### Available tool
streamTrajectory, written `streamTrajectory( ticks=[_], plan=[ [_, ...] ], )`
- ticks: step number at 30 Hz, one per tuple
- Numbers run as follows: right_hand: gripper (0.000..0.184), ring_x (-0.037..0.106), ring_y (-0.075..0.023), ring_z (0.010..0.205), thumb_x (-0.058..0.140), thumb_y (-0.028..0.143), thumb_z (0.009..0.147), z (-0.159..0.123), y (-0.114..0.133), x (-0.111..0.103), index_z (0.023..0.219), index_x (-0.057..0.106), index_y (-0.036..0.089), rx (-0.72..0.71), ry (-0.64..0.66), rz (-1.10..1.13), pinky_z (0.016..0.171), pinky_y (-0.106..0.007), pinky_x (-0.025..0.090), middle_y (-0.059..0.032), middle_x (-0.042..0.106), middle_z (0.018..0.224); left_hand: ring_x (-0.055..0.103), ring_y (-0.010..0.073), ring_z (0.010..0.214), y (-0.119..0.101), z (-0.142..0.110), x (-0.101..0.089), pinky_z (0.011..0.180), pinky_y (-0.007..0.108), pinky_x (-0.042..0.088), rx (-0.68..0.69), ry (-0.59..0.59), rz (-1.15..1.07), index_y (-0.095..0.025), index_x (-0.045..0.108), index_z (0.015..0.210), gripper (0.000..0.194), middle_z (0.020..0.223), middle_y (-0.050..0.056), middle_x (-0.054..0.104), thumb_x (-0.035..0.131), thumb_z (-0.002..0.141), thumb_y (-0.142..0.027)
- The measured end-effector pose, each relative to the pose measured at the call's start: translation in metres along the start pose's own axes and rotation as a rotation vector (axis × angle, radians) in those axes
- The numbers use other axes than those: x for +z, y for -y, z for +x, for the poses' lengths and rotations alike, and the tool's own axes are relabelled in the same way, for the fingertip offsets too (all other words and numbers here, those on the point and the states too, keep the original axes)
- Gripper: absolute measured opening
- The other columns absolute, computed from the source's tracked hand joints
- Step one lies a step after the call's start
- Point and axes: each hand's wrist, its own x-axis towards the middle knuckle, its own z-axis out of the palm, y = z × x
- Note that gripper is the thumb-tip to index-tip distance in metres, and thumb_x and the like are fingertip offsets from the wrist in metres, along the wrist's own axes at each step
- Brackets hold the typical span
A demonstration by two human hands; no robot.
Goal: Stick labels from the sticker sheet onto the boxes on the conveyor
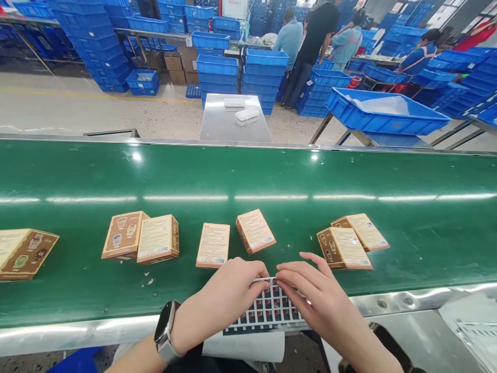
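Observation:
In front of me is a white grid panel (273, 308) with dark and red bits showing in its cells. It lies at the near edge of the green conveyor belt (186, 171). My left hand (233, 287), a watch on its wrist, pinches the panel's far edge between thumb and fingers. My right hand (314, 285) closes its fingertips over the same edge, just to the right; its thumb is mostly hidden. Just beyond my hands, a small cream-and-brown box (213, 244) and a tilted box (256, 231) lie on the belt.
More boxes sit left (158, 238) and right (345, 247) along the belt. A metal side table (235, 127) with two white pieces stands across it. Blue crates (217, 67) are stacked behind, where several people work. Papers (473, 326) lie at the near right.

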Motion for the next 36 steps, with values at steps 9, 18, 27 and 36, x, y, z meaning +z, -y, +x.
streamTrajectory(
  ticks=[9,18,27,36],
  plan=[
    [0.009,0.063,-0.0256,0.112,0.058,0.025,0.098,0.011,-0.026,0.027,0.090,0.062,0.024,0.469,-0.268,0.480,0.089,-0.039,0.052,-0.0082,0.067,0.121,0.065,0.0226,0.102,0.012,-0.001,0.005,0.087,0.033,0.046,0.002,-0.064,0.013,-0.020,0.060,0.084,0.009,0.138,0.005,0.058,0.055,0.092,-0.020],
    [0.009,0.049,-0.0296,0.127,0.058,0.022,0.099,0.012,-0.038,0.003,0.105,0.065,0.024,0.146,0.055,0.191,0.100,-0.048,0.045,-0.0097,0.060,0.130,0.065,0.0224,0.098,0.008,0.018,0.010,0.087,0.034,0.046,-0.037,-0.003,-0.070,-0.022,0.066,0.095,0.014,0.104,0.002,0.072,0.052,0.095,-0.024],
    [0.017,0.051,-0.0279,0.126,0.055,0.007,0.096,0.010,-0.014,0.007,0.099,0.063,0.022,0.070,-0.018,0.095,0.101,-0.047,0.043,-0.0098,0.064,0.127,0.063,0.0232,0.109,0.014,0.017,-0.005,0.089,0.034,0.047,0.015,-0.018,-0.109,-0.022,0.061,0.089,0.011,0.117,0.003,0.070,0.052,0.094,-0.024],
    [0.045,0.065,-0.0289,0.101,0.074,0.056,0.080,0.036,-0.093,0.068,0.104,0.073,0.018,0.984,-0.421,0.886,0.084,-0.040,0.053,-0.0116,0.071,0.113,0.071,0.0204,0.071,0.027,0.027,0.009,0.065,0.035,0.052,0.131,0.094,0.188,-0.018,0.053,0.079,0.016,0.158,0.011,0.036,0.046,0.093,-0.018]
  ],
)
